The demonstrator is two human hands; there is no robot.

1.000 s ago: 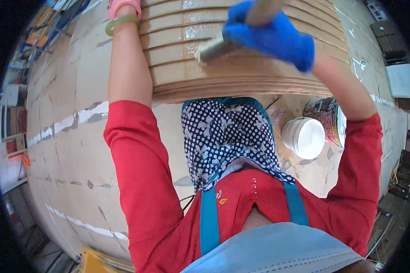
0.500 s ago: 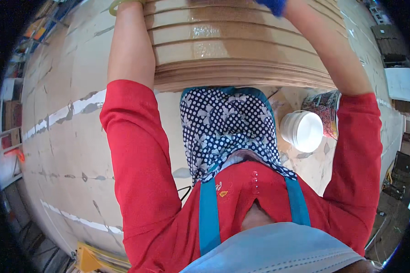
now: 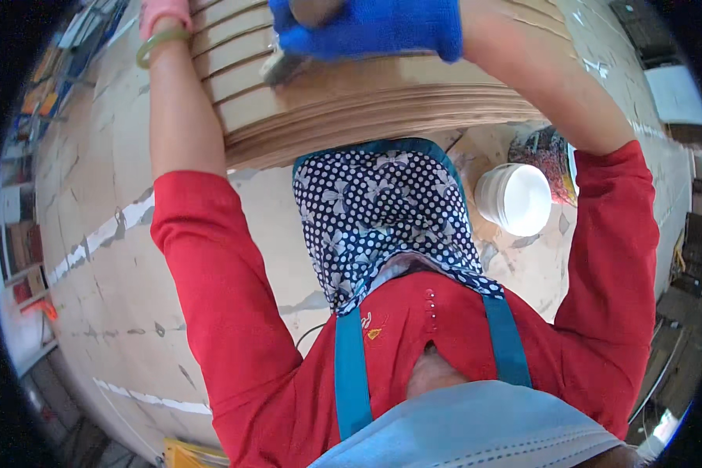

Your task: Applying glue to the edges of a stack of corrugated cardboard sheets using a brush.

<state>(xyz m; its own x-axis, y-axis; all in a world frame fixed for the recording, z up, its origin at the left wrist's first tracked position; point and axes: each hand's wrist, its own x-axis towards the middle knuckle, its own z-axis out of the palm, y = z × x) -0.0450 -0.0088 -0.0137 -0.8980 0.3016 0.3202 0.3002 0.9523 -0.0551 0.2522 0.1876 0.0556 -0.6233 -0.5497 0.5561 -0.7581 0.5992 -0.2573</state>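
Observation:
In a blue glove, my right hand [image 3: 374, 30] is closed around a brush [image 3: 285, 69], whose dark bristle end sits against the near part of a stack of brown sheets [image 3: 413, 74]. The sheets look like cardboard and lie staggered, so their edges form parallel strips. My left hand [image 3: 164, 11], in a pink glove with a pale green bangle at the wrist, is at the stack's left side. Its fingers are cut off by the upper edge of the picture, so their state cannot be seen.
A white bucket [image 3: 526, 201] stands on the floor to the right below the stack, beside a larger dark, colourfully patterned container [image 3: 546, 160]. A dotted apron [image 3: 386, 203] hangs in front of me. Shelving [image 3: 51, 93] lines the far left, and something yellow [image 3: 187, 454] lies lower left.
My right hand has swept left and nearer along the stack, bringing the brush into view. My left arm has shifted left, and its pink glove now shows. The stack appears slightly turned.

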